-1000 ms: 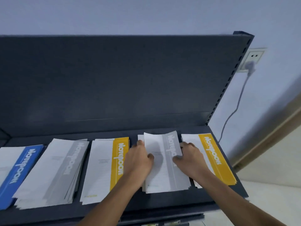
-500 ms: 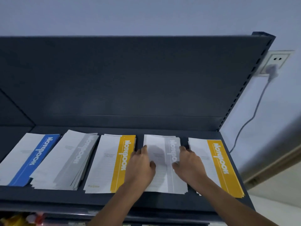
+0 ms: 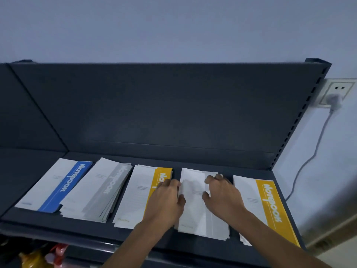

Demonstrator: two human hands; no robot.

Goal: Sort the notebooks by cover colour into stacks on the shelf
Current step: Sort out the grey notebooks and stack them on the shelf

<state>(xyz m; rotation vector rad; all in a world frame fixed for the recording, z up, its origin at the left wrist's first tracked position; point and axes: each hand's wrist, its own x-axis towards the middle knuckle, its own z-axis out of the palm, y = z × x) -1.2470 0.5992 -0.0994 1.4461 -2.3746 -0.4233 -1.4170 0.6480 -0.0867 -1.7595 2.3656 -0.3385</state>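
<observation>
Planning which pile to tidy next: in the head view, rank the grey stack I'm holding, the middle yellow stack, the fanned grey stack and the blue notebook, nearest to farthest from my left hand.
1. Held grey stack: the left hand grips its left edge.
2. Middle yellow stack: just left, beneath the hand.
3. Fanned grey stack: further left.
4. Blue notebook: far left end.

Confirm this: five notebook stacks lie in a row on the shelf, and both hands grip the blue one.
Not quite. The head view shows the left hand and right hand gripping a grey stack, second from the right; the blue stack lies untouched at the far left.
</observation>
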